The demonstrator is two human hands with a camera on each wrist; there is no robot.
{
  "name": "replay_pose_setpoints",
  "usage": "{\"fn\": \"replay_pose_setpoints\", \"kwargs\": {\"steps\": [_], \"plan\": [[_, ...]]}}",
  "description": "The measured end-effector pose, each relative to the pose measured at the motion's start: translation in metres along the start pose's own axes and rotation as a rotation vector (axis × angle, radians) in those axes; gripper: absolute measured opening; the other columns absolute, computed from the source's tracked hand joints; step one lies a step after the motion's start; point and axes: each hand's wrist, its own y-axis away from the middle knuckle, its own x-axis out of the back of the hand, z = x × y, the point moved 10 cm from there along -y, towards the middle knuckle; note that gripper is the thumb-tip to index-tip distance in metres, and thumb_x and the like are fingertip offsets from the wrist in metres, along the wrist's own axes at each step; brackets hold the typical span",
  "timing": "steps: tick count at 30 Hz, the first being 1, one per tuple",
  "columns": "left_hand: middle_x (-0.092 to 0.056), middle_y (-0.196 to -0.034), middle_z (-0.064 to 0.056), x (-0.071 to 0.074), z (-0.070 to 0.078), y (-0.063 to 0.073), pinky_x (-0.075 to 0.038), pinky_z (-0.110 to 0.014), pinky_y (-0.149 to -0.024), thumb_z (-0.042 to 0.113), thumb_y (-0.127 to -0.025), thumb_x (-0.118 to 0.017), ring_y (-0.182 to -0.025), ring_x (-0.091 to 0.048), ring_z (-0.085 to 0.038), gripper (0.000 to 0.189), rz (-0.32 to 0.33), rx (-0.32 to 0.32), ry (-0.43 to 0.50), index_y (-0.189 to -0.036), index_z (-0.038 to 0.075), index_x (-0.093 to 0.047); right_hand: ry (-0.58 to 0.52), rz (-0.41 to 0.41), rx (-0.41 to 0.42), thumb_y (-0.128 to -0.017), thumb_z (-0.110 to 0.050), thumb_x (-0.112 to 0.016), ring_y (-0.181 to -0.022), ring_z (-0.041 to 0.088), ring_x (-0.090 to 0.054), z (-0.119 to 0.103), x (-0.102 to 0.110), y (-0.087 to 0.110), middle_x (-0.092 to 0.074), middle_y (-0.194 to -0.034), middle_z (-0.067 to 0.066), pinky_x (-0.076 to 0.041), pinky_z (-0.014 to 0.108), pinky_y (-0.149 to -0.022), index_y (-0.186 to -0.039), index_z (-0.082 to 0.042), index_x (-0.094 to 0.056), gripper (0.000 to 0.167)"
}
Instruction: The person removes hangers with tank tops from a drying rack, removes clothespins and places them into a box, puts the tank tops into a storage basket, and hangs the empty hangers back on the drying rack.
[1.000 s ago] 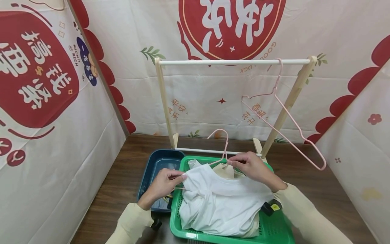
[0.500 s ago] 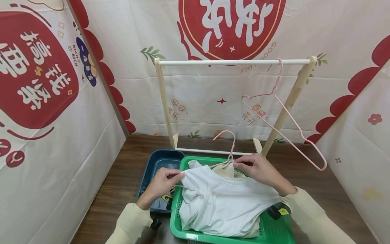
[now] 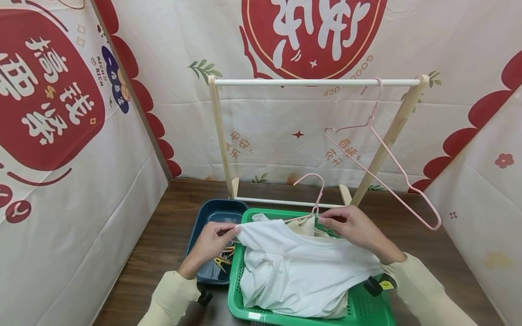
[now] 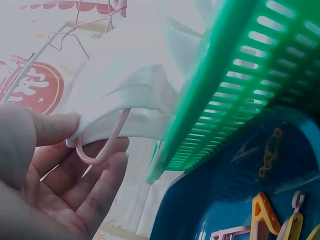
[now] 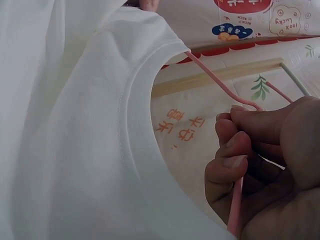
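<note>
A white T-shirt lies spread over the green basket, a pink clothes hanger partly inside it. My left hand pinches the shirt at its left shoulder between thumb and fingers. In the left wrist view, the curved end of the hanger sticks out of the sleeve opening, against the fingers. My right hand grips the hanger just below its hook, by the shirt's neckline. The hanger's arm runs under the collar in the right wrist view. Beige cloth shows behind the neckline.
A rack with a white rail and wooden legs stands behind the basket. Another pink hanger hangs at its right end. Left of the basket is a blue tray holding several clothes pegs. Printed cloth walls surround the wooden table.
My right hand and the hanger's hook have shifted to the right. My left hand has moved slightly left, and the shirt's shoulder line is drawn out wider.
</note>
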Motion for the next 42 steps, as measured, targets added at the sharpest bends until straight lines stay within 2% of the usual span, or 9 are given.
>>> {"fn": "replay_pose_setpoints", "kwargs": {"steps": [5, 9, 19, 23, 26, 33, 37, 42], "plan": [[-0.075, -0.107, -0.003, 0.005, -0.001, 0.0, -0.054, -0.026, -0.077, 0.032, -0.097, -0.064, -0.089, -0.067, -0.02, 0.029, 0.026, 0.011, -0.015, -0.116, 0.013, -0.074, -0.013, 0.001, 0.004, -0.093, -0.017, -0.069, -0.054, 0.007, -0.047, 0.001, 0.003, 0.002, -0.05, -0.059, -0.007, -0.042, 0.025, -0.05, -0.099, -0.012, -0.076, 0.009], [-0.075, -0.107, -0.004, 0.008, 0.0, 0.0, -0.054, -0.024, -0.075, 0.03, -0.098, -0.064, -0.089, -0.066, -0.024, 0.028, 0.034, -0.005, -0.011, -0.116, 0.012, -0.074, -0.013, 0.001, -0.016, -0.093, -0.016, -0.069, -0.054, 0.007, -0.048, 0.001, 0.005, 0.005, -0.051, -0.06, -0.006, -0.042, 0.025, -0.05, -0.1, -0.011, -0.076, 0.01], [-0.075, -0.104, -0.003, 0.018, 0.0, 0.003, -0.057, -0.034, -0.079, 0.027, -0.098, -0.064, -0.086, -0.066, -0.022, 0.025, 0.087, 0.003, -0.027, -0.113, 0.011, -0.075, -0.047, 0.028, 0.006, -0.095, -0.012, -0.066, -0.058, 0.005, -0.052, -0.001, 0.013, 0.013, -0.054, -0.061, -0.006, -0.044, 0.024, -0.05, -0.101, -0.006, -0.076, 0.013], [-0.074, -0.104, -0.003, 0.02, -0.002, 0.004, -0.056, -0.029, -0.079, 0.026, -0.098, -0.065, -0.088, -0.067, -0.025, 0.024, 0.107, 0.015, -0.015, -0.113, 0.012, -0.076, -0.027, 0.058, 0.01, -0.096, -0.011, -0.065, -0.058, 0.004, -0.05, 0.0, 0.019, 0.016, -0.053, -0.061, -0.006, -0.043, 0.024, -0.05, -0.102, -0.005, -0.075, 0.013], [-0.074, -0.106, -0.004, 0.022, -0.003, 0.004, -0.057, -0.029, -0.08, 0.025, -0.098, -0.064, -0.09, -0.068, -0.026, 0.023, 0.12, 0.025, -0.006, -0.113, 0.012, -0.075, -0.028, 0.065, 0.001, -0.096, -0.011, -0.065, -0.057, 0.005, -0.049, 0.001, 0.022, 0.018, -0.054, -0.063, -0.005, -0.043, 0.024, -0.05, -0.102, -0.005, -0.075, 0.013], [-0.074, -0.108, -0.006, 0.032, -0.009, 0.005, -0.058, -0.038, -0.083, 0.021, -0.097, -0.065, -0.089, -0.07, -0.022, 0.022, 0.183, 0.082, -0.002, -0.114, 0.011, -0.075, -0.05, 0.079, -0.059, -0.096, -0.011, -0.064, -0.057, 0.006, -0.05, 0.006, 0.032, 0.023, -0.059, -0.069, -0.001, -0.043, 0.024, -0.049, -0.113, 0.002, -0.072, 0.022], [-0.073, -0.108, -0.007, 0.034, -0.009, 0.006, -0.059, -0.037, -0.082, 0.021, -0.097, -0.065, -0.086, -0.07, -0.018, 0.022, 0.186, 0.095, -0.011, -0.114, 0.01, -0.075, -0.068, 0.084, -0.088, -0.097, -0.011, -0.063, -0.056, 0.007, -0.049, 0.01, 0.036, 0.024, -0.057, -0.066, 0.0, -0.043, 0.024, -0.048, -0.113, 0.004, -0.071, 0.024], [-0.073, -0.109, -0.009, 0.037, -0.01, 0.007, -0.058, -0.042, -0.083, 0.02, -0.098, -0.064, -0.088, -0.071, -0.024, 0.022, 0.193, 0.122, 0.011, -0.114, 0.009, -0.075, -0.078, 0.08, -0.119, -0.097, -0.013, -0.064, -0.057, 0.011, -0.049, 0.014, 0.04, 0.026, -0.054, -0.065, 0.002, -0.043, 0.025, -0.05, -0.114, 0.003, -0.07, 0.024]]}}
